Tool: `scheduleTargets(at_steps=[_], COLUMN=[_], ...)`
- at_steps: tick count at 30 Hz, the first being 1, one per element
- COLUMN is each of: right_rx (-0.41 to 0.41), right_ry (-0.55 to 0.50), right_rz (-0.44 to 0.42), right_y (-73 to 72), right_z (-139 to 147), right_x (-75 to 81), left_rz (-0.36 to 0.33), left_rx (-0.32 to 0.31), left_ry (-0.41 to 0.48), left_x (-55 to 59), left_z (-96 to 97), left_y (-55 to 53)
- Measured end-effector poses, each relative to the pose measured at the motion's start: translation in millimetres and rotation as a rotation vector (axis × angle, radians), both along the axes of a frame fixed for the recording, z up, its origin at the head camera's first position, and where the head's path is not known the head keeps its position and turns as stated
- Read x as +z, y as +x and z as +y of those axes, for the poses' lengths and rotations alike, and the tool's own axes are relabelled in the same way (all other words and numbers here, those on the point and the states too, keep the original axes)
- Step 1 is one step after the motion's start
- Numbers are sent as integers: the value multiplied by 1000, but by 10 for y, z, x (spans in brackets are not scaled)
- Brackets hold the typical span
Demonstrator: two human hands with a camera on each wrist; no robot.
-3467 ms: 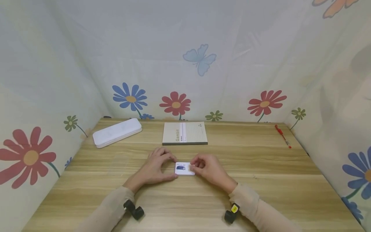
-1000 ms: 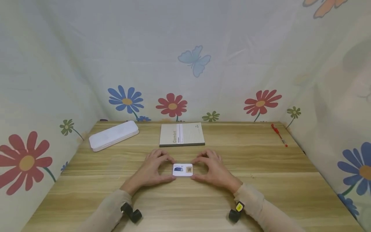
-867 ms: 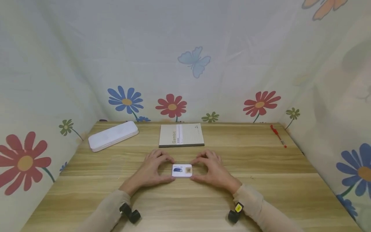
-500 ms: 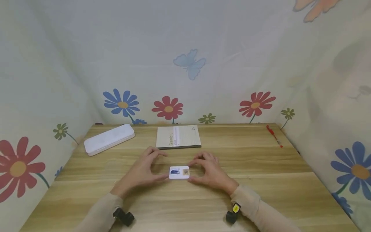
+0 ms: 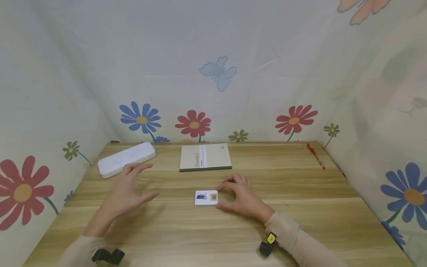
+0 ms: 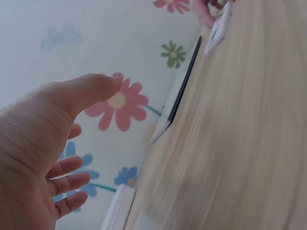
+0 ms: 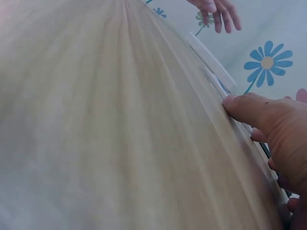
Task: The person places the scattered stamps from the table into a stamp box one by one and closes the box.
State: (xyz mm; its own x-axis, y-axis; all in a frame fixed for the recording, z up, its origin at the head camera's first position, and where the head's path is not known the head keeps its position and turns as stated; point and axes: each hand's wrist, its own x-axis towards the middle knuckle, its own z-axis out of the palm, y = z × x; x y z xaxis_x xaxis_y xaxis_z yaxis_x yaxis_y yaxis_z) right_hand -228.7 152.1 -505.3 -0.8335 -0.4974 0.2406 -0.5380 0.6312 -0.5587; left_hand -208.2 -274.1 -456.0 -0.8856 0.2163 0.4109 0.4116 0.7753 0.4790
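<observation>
A small, flat white case point(image 5: 201, 203) with a dark blue picture and a tan square lies mid-table. My right hand point(image 5: 245, 198) holds its right end, forefinger at the far corner and thumb at the near one. In the right wrist view the thumb point(image 7: 249, 109) is right at the white edge. My left hand point(image 5: 125, 194) is off to the left, raised over the wood, thumb and fingers spread with nothing between them. The left wrist view shows that hand point(image 6: 43, 139) with loosely bent fingers. Just beyond it is a long white pencil case point(image 5: 123, 157).
Behind the small case lies a beige notebook point(image 5: 205, 157) marked "Gambit". A red pen point(image 5: 315, 155) lies by the right edge of the wooden table point(image 5: 207, 237). Flower-printed curtain point(image 5: 160, 74) closes off the back and both sides.
Earlier the right fingertips were on the tan square, then moved to the right corners. My left hand has let go of the case's left end and swung left, near the pencil case.
</observation>
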Motion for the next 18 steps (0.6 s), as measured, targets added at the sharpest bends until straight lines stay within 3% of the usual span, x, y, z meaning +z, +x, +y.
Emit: scheduleTargets(at_steps=[5, 10, 18], right_rx=[-7, -8, -1], right_ry=[5, 3, 12], right_rz=[-2, -2, -3], right_y=[9, 7, -9], right_z=[7, 8, 6], right_x=[-13, -24, -5], left_rz=[32, 51, -49], left_rx=[53, 101, 239], left_ry=[-5, -25, -102], left_x=[-39, -181, -432], left_z=[-228, -420, -606], left_y=[92, 180, 293])
